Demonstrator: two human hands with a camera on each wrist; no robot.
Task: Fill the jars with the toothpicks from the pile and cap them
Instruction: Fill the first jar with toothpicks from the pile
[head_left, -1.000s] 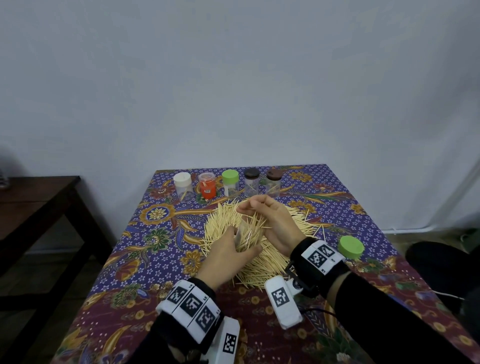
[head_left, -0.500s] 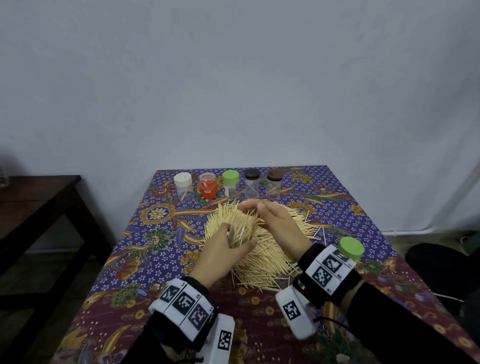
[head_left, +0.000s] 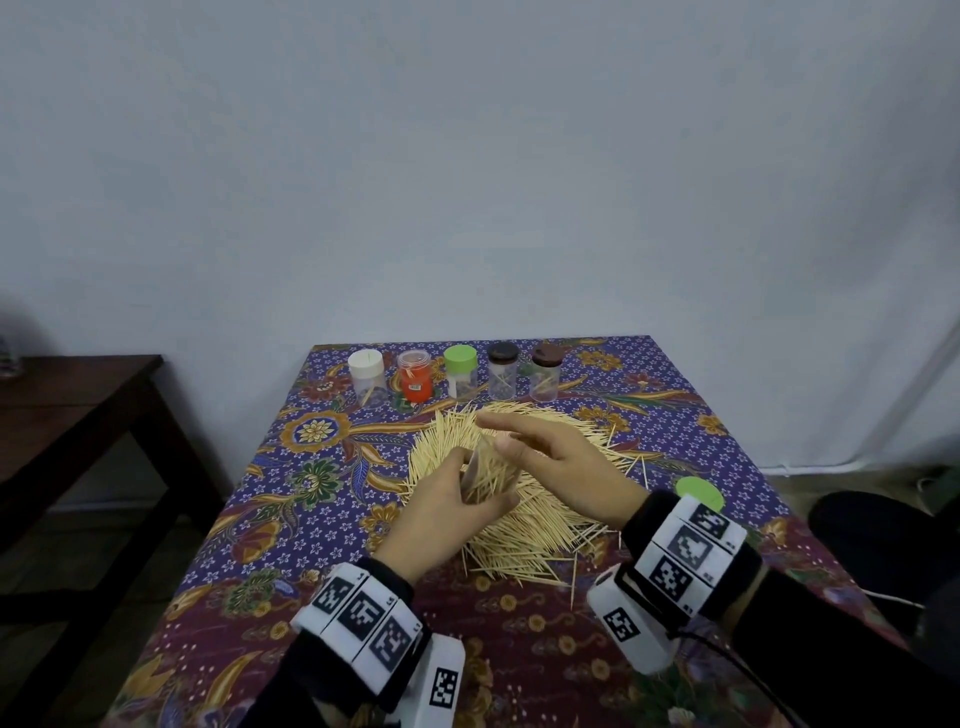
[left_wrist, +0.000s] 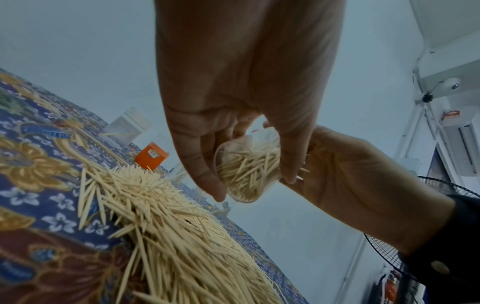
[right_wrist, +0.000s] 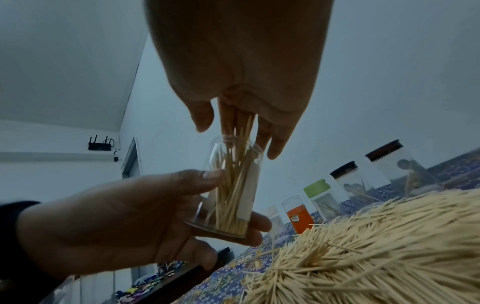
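My left hand (head_left: 452, 499) grips a clear uncapped jar (head_left: 485, 475) a little above the toothpick pile (head_left: 545, 525), thumb on one side and fingers round the base. In the right wrist view the jar (right_wrist: 228, 185) is tilted and partly filled with toothpicks. My right hand (head_left: 545, 457) hovers at the jar's mouth with straight fingers (right_wrist: 275, 148), and a bunch of toothpicks (right_wrist: 237, 131) slides from between them into the jar. The jar's loose green cap (head_left: 698, 493) lies on the cloth to the right of the pile.
Several capped jars stand in a row at the table's far edge: white-capped (head_left: 367, 376), orange (head_left: 415, 382), green-capped (head_left: 460, 371) and two dark-capped (head_left: 503, 371). A patterned cloth (head_left: 322, 519) covers the table. A dark wooden side table (head_left: 67, 415) stands to the left.
My right hand carried a bunch of toothpicks down to the jar's mouth and its fingers straightened there. My left hand kept hold of the jar, shifting slightly forward.
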